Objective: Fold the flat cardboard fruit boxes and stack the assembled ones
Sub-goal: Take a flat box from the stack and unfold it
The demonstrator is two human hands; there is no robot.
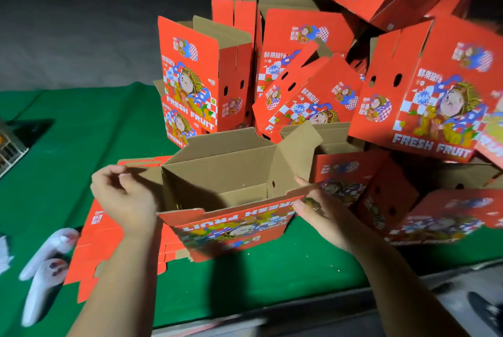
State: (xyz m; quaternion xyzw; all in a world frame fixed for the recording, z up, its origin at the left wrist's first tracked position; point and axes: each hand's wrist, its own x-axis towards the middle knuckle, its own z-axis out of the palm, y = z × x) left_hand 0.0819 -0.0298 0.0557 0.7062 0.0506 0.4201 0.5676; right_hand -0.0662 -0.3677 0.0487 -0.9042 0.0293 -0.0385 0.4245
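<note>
A red printed fruit box (234,225) stands opened up in front of me, its brown inside facing up and its flaps spread. My left hand (123,197) pinches the left side flap near its edge. My right hand (315,208) grips the box's right front corner. Under and left of the box lies a stack of flat red cardboard blanks (92,244). Behind and to the right rises a loose pile of assembled red boxes (424,97), some upright, some tilted.
The work surface is a green cloth-covered table (62,162). Two white objects (46,268) lie at the left near the flat blanks. A wire basket (8,148) sits at the far left edge. The table's near edge runs along the bottom right.
</note>
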